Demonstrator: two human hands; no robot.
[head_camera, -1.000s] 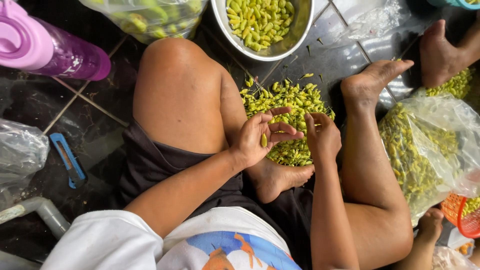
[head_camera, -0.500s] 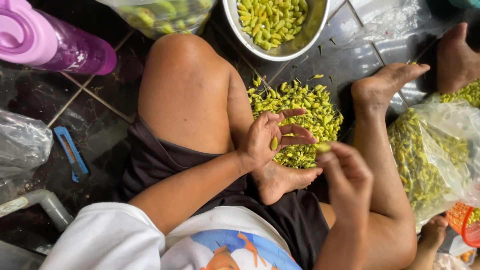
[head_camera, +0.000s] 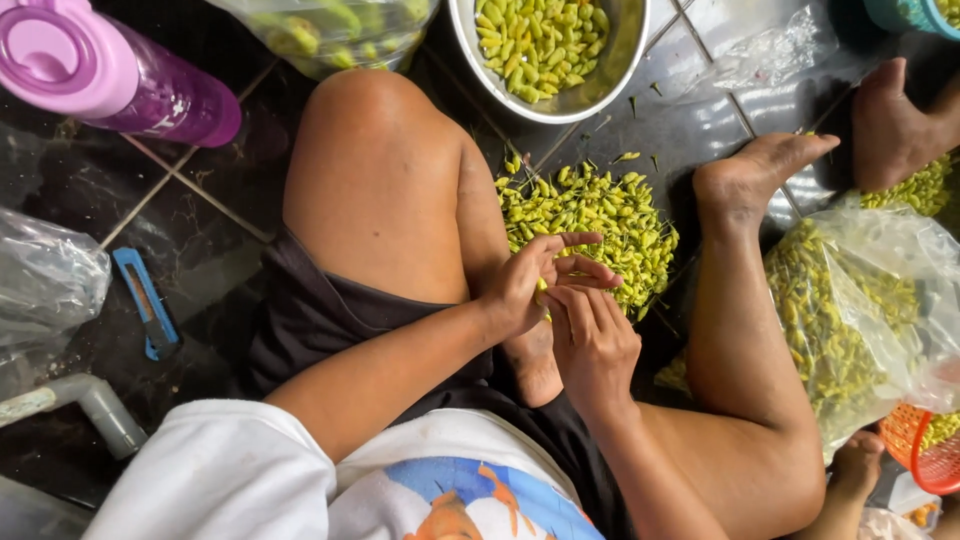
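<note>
From the head view, the right hand (head_camera: 592, 345), which half a second ago was drawn back toward the body, has rejoined the left hand (head_camera: 530, 285), both pinching one small green chili (head_camera: 541, 287) above the floor pile (head_camera: 590, 215).

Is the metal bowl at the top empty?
No, the metal bowl holds a heap of small yellow-green chillies, much like the pile on the floor.

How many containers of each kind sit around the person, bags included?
Metal bowl: 1
Purple bottle: 1
Clear plastic bags: 3, namely top, right, left
Orange basket: 1
Teal tub, mostly cropped: 1
Total: 7
</note>
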